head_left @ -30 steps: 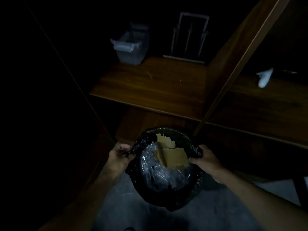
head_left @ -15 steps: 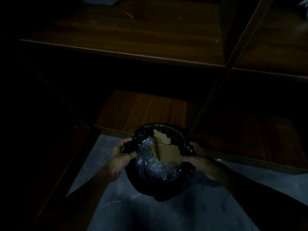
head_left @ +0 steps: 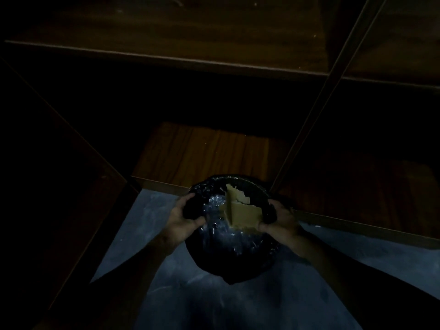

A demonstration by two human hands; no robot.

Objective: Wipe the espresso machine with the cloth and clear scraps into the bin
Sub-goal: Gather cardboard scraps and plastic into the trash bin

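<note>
A round bin lined with a black plastic bag hangs low over the grey floor, just in front of the bottom wooden shelf. Torn brown cardboard scraps and crumpled clear plastic lie inside it. My left hand grips the bag's rim on the left side. My right hand grips the rim on the right. No espresso machine or cloth is in view. The scene is very dark.
A wooden shelf unit stands ahead: a low shelf board just behind the bin, an upper shelf above it, and an upright divider running up to the right. Grey floor lies below.
The view has tilted downward, so the white tub and rack on the upper shelf are out of sight. The bin has sunk toward the floor, with both hands still on its rim.
</note>
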